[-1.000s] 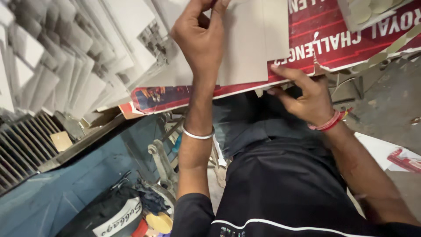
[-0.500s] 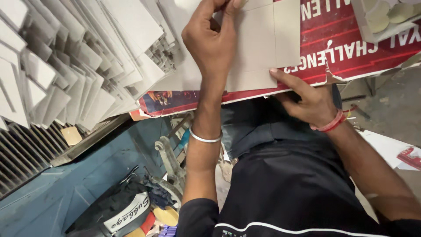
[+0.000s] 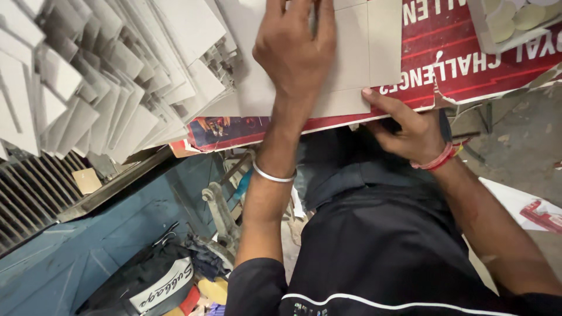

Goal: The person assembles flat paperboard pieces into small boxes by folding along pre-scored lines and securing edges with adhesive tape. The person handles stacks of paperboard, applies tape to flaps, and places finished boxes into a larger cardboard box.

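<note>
Head view: left hand (image 3: 295,50) lies flat, palm down, on a grey cardboard sheet (image 3: 351,58) at the far middle. Fingers together; fingertips cut off by the top edge, so can't tell whether the grip pinches anything. Steel bangle (image 3: 273,174) on that wrist.

Right hand (image 3: 404,126) at the sheet's near edge: thumb on top, the other fingers hidden under the bench edge, so it's pinching that edge. Red thread band (image 3: 436,159) on the wrist.

The sheet sits on a red printed board (image 3: 462,70) covering the bench. Fanned stack of grey cardboard pieces (image 3: 105,82) on the left, partly out of frame. Tray with round discs (image 3: 515,17) at far right, cropped. Black bag (image 3: 149,281) lower left, contents unclear.
</note>
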